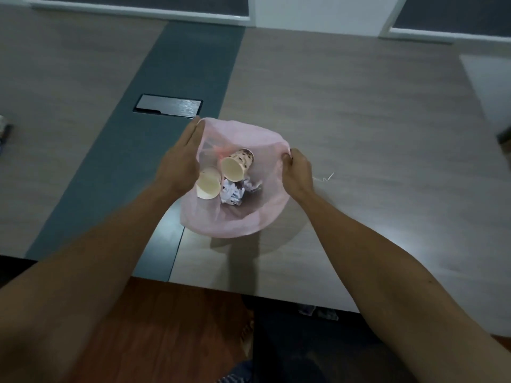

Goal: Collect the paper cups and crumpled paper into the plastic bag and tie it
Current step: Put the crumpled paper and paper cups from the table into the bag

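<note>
A thin pink plastic bag [249, 219] stands with its mouth wide on the wooden table [359, 120]. Inside lie two paper cups on their sides, one printed cup [238, 165] and one plain-looking cup [208, 186], with crumpled paper [235, 192] beside them. My left hand [179, 158] holds the bag's left rim, fingers stretched along it. My right hand [297, 175] pinches the right rim in closed fingers.
A dark grey strip [177, 78] runs down the table with a black cable hatch [168, 106] just behind the bag. A small white scrap [326, 177] lies right of my right hand. The table's near edge [249, 288] is below the bag, wooden floor beneath.
</note>
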A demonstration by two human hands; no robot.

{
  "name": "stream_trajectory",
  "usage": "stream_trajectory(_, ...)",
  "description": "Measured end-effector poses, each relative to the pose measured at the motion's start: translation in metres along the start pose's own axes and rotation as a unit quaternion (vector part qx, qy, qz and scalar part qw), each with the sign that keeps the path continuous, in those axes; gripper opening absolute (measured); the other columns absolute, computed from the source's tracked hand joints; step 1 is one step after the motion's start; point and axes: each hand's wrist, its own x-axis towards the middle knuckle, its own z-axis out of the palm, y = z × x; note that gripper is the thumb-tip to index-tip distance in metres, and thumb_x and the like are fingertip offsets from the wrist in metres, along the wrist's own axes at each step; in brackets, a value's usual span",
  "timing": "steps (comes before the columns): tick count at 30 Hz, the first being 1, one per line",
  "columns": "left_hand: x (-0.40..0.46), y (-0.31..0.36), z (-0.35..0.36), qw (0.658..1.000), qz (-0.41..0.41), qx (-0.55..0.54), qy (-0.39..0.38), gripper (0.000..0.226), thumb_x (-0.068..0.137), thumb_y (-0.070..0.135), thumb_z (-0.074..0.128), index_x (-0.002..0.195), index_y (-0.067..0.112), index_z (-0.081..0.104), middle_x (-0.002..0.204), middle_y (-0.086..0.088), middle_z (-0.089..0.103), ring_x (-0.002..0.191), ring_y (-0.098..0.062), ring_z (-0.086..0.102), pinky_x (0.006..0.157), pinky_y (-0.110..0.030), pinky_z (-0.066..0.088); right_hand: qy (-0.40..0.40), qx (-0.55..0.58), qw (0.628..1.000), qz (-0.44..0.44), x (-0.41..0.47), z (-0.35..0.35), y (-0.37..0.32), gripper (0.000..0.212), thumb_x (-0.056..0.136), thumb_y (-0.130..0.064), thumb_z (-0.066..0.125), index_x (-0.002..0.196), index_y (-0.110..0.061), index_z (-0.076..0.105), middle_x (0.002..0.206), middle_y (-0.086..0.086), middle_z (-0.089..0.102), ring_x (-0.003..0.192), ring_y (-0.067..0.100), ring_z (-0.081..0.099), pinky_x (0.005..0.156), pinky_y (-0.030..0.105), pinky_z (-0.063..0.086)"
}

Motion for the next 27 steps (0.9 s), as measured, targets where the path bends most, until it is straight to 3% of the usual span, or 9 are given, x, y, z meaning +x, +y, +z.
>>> stream_trajectory(4,0.011,0.027,0.002,0.999,0.015,-0.021,0.032,0.089,0.086,-0.016,0.046,0.162,0.02,0.014,0.169,0.009,0.009,0.144,-0.025,0.037,0.101,-0.044,0.048,0.034,0.0,0.999,-0.011,0.008,-0.043,-0.011,0.024,0.103,-0.017,0.048,0.09,-0.003,0.061,0.089,0.018,0.068,0.084,0.033,0.061,0.065,0.033,0.034)
stream_trajectory(7,0.021,0.064,0.007,0.998,0.036,-0.034,0.043,0.088,0.088,-0.014,0.049,0.161,0.022,0.014,0.169,0.009,0.01,0.147,-0.022,0.032,0.108,-0.041,0.043,0.057,-0.008,0.998,-0.022,0.01,-0.091,-0.008,0.027,0.104,-0.019,0.047,0.085,-0.004,0.059,0.083,0.013,0.065,0.079,0.032,0.059,0.065,0.035,0.038)
stream_trajectory(11,0.031,0.129,0.018,0.995,0.063,-0.058,0.041,0.08,0.095,-0.004,0.049,0.161,0.023,0.013,0.168,0.006,0.013,0.149,-0.023,0.029,0.118,-0.046,0.033,0.091,-0.04,0.995,-0.025,0.009,-0.164,0.014,0.031,0.104,-0.02,0.047,0.074,-0.01,0.05,0.073,0.004,0.056,0.071,0.026,0.05,0.062,0.033,0.034)
stream_trajectory(18,0.029,0.265,0.05,0.99,0.091,-0.1,0.043,0.086,0.087,-0.013,0.045,0.161,0.018,0.015,0.169,0.002,0.012,0.15,-0.022,0.027,0.115,-0.04,0.034,0.147,-0.086,0.985,-0.01,-0.004,-0.3,0.079,0.031,0.101,-0.019,0.049,0.072,-0.008,0.053,0.065,0.001,0.054,0.065,0.026,0.051,0.058,0.032,0.033)
stream_trajectory(21,0.023,0.318,0.066,0.986,0.097,-0.128,0.032,0.096,0.076,-0.017,0.042,0.162,0.015,0.014,0.169,0.001,0.009,0.152,-0.019,0.022,0.115,-0.033,0.032,0.157,-0.102,0.982,0.004,-0.008,-0.351,0.11,0.03,0.101,-0.02,0.047,0.078,-0.006,0.059,0.071,0.005,0.06,0.069,0.027,0.056,0.059,0.035,0.042)
stream_trajectory(27,0.014,0.398,0.101,0.984,0.094,-0.154,0.012,0.097,0.076,-0.013,0.044,0.162,0.017,0.01,0.17,0.003,0.005,0.152,-0.017,0.021,0.114,-0.031,0.033,0.176,-0.13,0.975,0.021,-0.015,-0.428,0.173,0.023,0.098,-0.016,0.05,0.1,-0.009,0.072,0.092,0.008,0.071,0.082,0.025,0.065,0.068,0.034,0.052)
